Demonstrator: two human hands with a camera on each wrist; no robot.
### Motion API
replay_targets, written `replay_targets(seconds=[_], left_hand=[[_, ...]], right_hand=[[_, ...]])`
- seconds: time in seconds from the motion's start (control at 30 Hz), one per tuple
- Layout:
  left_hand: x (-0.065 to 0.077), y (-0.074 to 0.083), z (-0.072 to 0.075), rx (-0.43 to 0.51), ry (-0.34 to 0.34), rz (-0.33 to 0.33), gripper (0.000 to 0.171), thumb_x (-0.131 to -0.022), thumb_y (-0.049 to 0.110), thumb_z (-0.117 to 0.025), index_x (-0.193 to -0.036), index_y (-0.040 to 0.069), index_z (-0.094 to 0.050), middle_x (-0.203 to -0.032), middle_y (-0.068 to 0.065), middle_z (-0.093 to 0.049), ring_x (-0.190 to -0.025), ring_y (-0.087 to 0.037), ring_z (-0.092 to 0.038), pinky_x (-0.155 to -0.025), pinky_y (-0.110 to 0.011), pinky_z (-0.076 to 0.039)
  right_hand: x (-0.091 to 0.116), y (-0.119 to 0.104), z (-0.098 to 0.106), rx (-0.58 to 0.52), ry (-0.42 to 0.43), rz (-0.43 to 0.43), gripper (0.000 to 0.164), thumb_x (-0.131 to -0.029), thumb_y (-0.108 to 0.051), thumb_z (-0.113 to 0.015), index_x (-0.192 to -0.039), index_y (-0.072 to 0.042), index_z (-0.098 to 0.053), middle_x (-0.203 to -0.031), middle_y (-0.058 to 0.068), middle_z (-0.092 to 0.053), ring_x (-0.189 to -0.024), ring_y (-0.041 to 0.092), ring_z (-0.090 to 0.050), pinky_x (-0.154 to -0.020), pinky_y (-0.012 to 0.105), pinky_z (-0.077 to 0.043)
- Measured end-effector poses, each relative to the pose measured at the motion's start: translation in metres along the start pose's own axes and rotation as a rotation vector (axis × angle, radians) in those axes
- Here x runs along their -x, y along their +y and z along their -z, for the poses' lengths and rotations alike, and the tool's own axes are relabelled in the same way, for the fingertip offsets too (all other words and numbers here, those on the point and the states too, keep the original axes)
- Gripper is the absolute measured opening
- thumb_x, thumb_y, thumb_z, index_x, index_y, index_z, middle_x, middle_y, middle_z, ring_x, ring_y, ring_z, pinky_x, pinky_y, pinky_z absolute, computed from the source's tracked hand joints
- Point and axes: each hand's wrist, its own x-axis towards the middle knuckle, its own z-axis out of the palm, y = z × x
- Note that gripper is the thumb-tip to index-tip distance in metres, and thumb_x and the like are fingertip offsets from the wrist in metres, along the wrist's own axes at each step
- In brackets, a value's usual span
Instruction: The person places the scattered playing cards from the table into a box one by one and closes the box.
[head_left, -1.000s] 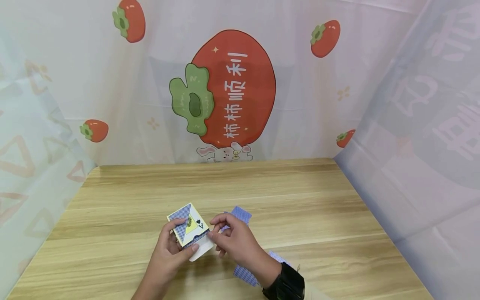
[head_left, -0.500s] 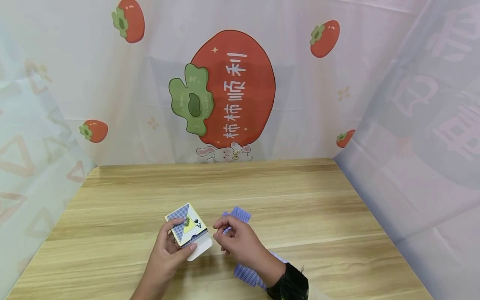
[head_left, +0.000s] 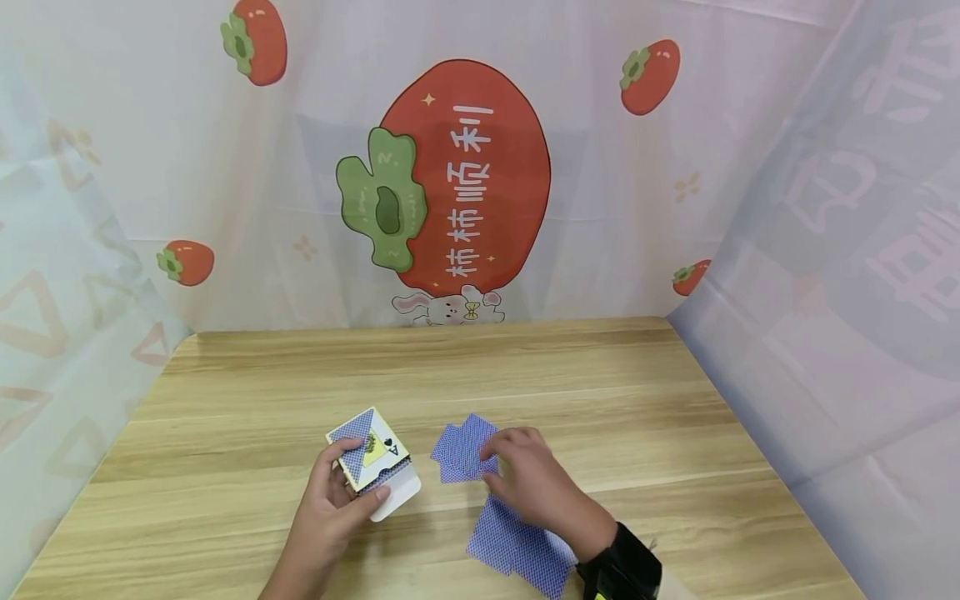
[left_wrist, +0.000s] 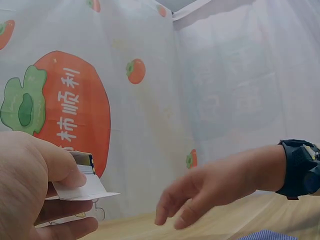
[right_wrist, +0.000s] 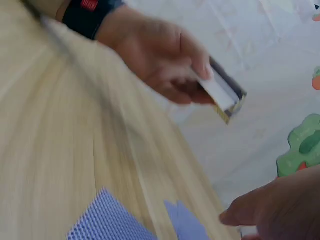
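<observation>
My left hand (head_left: 330, 500) grips a playing-card box (head_left: 381, 450) above the table, thumb on its white flap (head_left: 399, 493). The box's face carries an ace and a blue checked pattern, and its flap end is lifted open toward me. In the left wrist view, white card edges (left_wrist: 86, 169) show inside the box mouth. My right hand (head_left: 540, 483) hovers over the cards with fingers loosely bent and nothing between them. Under its fingertips lies a small spread of blue-backed playing cards (head_left: 459, 457). A second spread of blue-backed cards (head_left: 498, 533) lies nearer me, partly covered by the right wrist.
The wooden table (head_left: 300, 383) runs back to a white cloth (head_left: 592, 208) printed with persimmons. More cloth hangs along the left and right sides. A black band (head_left: 622, 567) sits on my right wrist.
My right hand has left the box's flap and moved right, over the cards. The far card spread is now more exposed. My left hand has shifted slightly left with the box.
</observation>
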Motion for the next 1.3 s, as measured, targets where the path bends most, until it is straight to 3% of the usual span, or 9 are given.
replay_targets(seconds=[0.07, 0.17, 0.3, 0.6, 1.0, 1.13, 1.3], left_hand=[[0.0, 0.0, 0.0, -0.001, 0.001, 0.0, 0.072, -0.084, -0.016, -0.067, -0.144, 0.003, -0.031, -0.131, -0.022, -0.044, -0.105, -0.019, -0.066, -0.08, -0.03, -0.062], [-0.001, -0.001, 0.0, 0.0, 0.001, 0.001, 0.072, -0.084, -0.016, -0.067, -0.143, 0.003, -0.031, -0.131, -0.021, -0.044, -0.104, -0.019, -0.066, -0.08, -0.03, -0.062], [-0.001, -0.002, 0.0, 0.001, 0.001, 0.003, 0.071, -0.084, -0.016, -0.067, -0.143, 0.003, -0.032, -0.131, -0.02, -0.046, -0.104, -0.018, -0.066, -0.08, -0.03, -0.062], [-0.001, -0.001, 0.0, -0.007, 0.008, 0.016, 0.071, -0.084, -0.015, -0.067, -0.143, 0.003, -0.032, -0.131, -0.02, -0.045, -0.104, -0.019, -0.066, -0.079, -0.03, -0.062], [0.0, 0.002, -0.001, -0.007, 0.022, 0.052, 0.072, -0.084, -0.014, -0.068, -0.143, 0.006, -0.032, -0.131, -0.019, -0.046, -0.104, -0.019, -0.066, -0.08, -0.03, -0.061], [0.0, 0.002, -0.001, -0.01, 0.02, 0.062, 0.072, -0.085, -0.013, -0.068, -0.144, 0.006, -0.032, -0.132, -0.02, -0.044, -0.104, -0.019, -0.066, -0.08, -0.03, -0.061], [0.0, 0.002, -0.001, -0.013, 0.024, 0.064, 0.072, -0.085, -0.013, -0.068, -0.144, 0.005, -0.032, -0.133, -0.02, -0.044, -0.105, -0.019, -0.066, -0.08, -0.029, -0.061]], right_hand=[[0.003, 0.01, 0.003, 0.105, 0.008, 0.002, 0.028, -0.09, -0.023, -0.076, -0.117, -0.015, -0.07, -0.133, 0.006, -0.061, -0.134, 0.036, -0.044, -0.112, 0.056, -0.038], [0.009, 0.024, 0.007, 0.159, 0.005, -0.022, 0.04, -0.09, -0.026, -0.077, -0.126, -0.013, -0.067, -0.141, 0.013, -0.056, -0.14, 0.043, -0.038, -0.117, 0.06, -0.03], [0.017, 0.043, 0.009, 0.162, 0.01, -0.065, 0.044, -0.093, -0.03, -0.074, -0.132, -0.013, -0.064, -0.148, 0.017, -0.05, -0.144, 0.048, -0.031, -0.119, 0.062, -0.024], [0.039, 0.065, 0.015, 0.155, -0.088, -0.1, 0.05, -0.097, -0.036, -0.069, -0.139, -0.012, -0.057, -0.153, 0.021, -0.042, -0.145, 0.05, -0.029, -0.118, 0.064, -0.024], [0.066, 0.074, 0.019, 0.145, -0.097, -0.121, 0.052, -0.098, -0.043, -0.065, -0.141, -0.016, -0.056, -0.156, 0.017, -0.041, -0.145, 0.048, -0.03, -0.117, 0.065, -0.027], [0.074, 0.069, 0.019, 0.118, -0.126, -0.107, 0.054, -0.097, -0.048, -0.064, -0.141, -0.017, -0.055, -0.155, 0.019, -0.041, -0.144, 0.05, -0.031, -0.114, 0.069, -0.028], [0.079, 0.058, 0.015, 0.088, -0.197, -0.104, 0.069, -0.095, -0.06, -0.059, -0.147, -0.017, -0.049, -0.157, 0.018, -0.039, -0.145, 0.049, -0.029, -0.114, 0.07, -0.027]])
